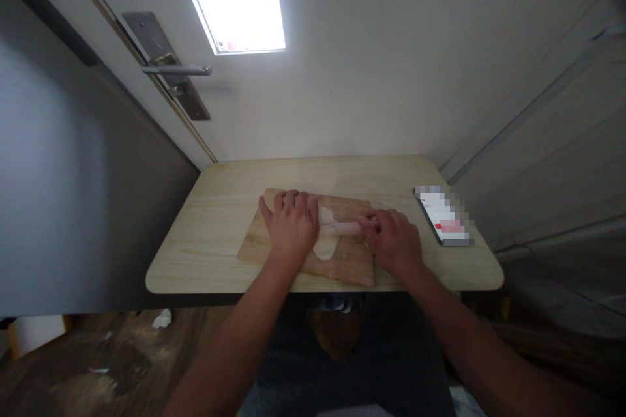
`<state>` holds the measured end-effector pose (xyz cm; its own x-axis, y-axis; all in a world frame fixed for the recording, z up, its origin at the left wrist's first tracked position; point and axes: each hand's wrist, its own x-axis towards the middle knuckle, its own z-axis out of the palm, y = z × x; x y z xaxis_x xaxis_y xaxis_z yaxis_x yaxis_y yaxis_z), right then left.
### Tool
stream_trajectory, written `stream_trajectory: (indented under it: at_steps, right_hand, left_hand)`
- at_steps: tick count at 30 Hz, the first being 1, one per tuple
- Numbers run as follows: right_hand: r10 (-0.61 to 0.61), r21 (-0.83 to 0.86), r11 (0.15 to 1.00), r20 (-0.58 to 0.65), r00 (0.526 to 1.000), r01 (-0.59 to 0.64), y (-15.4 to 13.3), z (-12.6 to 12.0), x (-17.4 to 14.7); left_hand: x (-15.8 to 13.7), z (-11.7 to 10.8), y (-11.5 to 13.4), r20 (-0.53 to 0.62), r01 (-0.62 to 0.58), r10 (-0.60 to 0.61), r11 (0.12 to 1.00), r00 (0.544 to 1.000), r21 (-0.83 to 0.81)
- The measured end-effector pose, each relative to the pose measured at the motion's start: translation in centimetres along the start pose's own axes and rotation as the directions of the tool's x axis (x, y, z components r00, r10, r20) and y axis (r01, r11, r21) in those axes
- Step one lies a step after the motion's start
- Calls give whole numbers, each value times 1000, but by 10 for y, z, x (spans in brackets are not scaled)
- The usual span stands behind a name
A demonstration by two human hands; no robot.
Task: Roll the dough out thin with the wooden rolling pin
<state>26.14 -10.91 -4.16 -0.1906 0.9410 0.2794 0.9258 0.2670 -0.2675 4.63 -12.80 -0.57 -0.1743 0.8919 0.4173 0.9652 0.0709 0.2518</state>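
Observation:
A thin flattened piece of pale dough [325, 249] lies on a wooden board [349, 266] in the middle of the table. Across the dough runs a short pale stick that looks like a rolling pin [346, 229]. My right hand [395, 241] is closed around its right end, over the board's right edge. My left hand [292, 220] lies palm down at the dough's left side, fingers spread, little finger and thumb apart. It covers the dough's left part and whatever is under the palm.
The light wooden table [195, 234] has rounded corners and stands against a white door [362, 78]. A phone [443, 218] with a lit, partly blurred screen lies at the table's right. The door's metal handle [178, 70] is at upper left. Crumpled white scraps [162, 318] lie on the floor.

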Motion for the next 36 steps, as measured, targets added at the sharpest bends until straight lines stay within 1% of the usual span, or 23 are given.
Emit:
stream_trajectory:
  at_steps: [2, 4, 6, 9, 13, 18, 22, 26, 31, 36]
  right_hand:
    - [23, 6, 1000, -37, 999, -22, -3, 4, -6]
    - [37, 22, 999, -68, 997, -36, -4, 8, -11]
    - [48, 33, 998, -97, 994, -45, -5, 9, -13]
    - [53, 24, 998, -123, 991, -50, -8, 9, -13]
    - [47, 7, 999, -151, 987, -46, -12, 8, -11]
    - [32, -15, 999, -159, 987, -35, -12, 13, -7]
    - [-2, -19, 1000, -164, 986, -2, -10, 16, 1]
    - [-18, -2, 1000, -148, 989, 18, -8, 16, 7]
    - [-18, 12, 1000, -146, 989, 19, -9, 15, 14]
    - [-1, 6, 1000, -122, 992, 1, -8, 17, 21]
  left_hand:
    - [-8, 2, 3, -12, 61, -62, 998, 998, -18]
    - [-15, 5, 5, -2, 89, -89, 995, 996, -44]
    - [-19, 7, 6, 19, 80, -79, 995, 997, -62]
    - [-19, 9, 4, 56, 47, -43, 996, 998, -70]
    - [-9, 12, -1, 101, 12, -4, 997, 995, -80]
    - [3, 18, -3, 114, -10, 16, 999, 993, -50]
    - [12, 24, -4, 130, -42, 46, 998, 990, -39]
    - [22, 28, -8, 143, -64, 70, 997, 987, -47]
    - [33, 33, -10, 182, -60, 76, 994, 980, -91]
    - [43, 35, -9, 203, -91, 102, 994, 974, -66]
